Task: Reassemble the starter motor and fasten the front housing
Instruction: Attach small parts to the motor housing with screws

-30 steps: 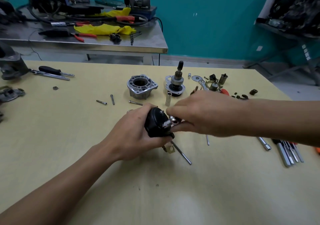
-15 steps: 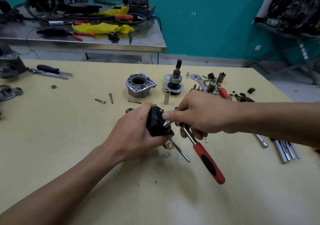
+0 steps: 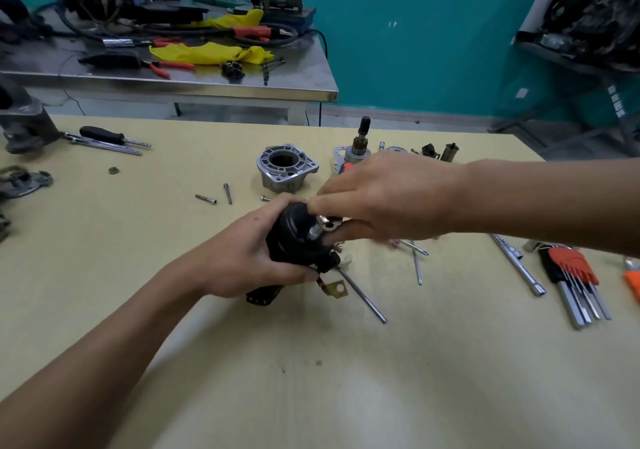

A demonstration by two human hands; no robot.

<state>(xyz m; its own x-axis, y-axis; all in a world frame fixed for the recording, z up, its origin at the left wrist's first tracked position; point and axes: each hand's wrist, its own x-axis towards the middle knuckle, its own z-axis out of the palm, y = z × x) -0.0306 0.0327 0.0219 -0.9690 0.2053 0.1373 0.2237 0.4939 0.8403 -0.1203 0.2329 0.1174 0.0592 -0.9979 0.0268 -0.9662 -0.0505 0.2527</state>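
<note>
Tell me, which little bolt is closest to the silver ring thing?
The bolt just below the silver housing, beside the left hand. The other two bolts lie further left.

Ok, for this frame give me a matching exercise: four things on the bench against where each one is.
Things:
1. black motor body
2. aluminium front housing
3. hex key set
4. ratchet

Places:
A. held by the right hand, its head on the motor's end
B. gripped in the left hand
C. lying near the right edge of the table
D. standing on the table beyond both hands

Pairs: 1-B, 2-D, 3-C, 4-A
</note>
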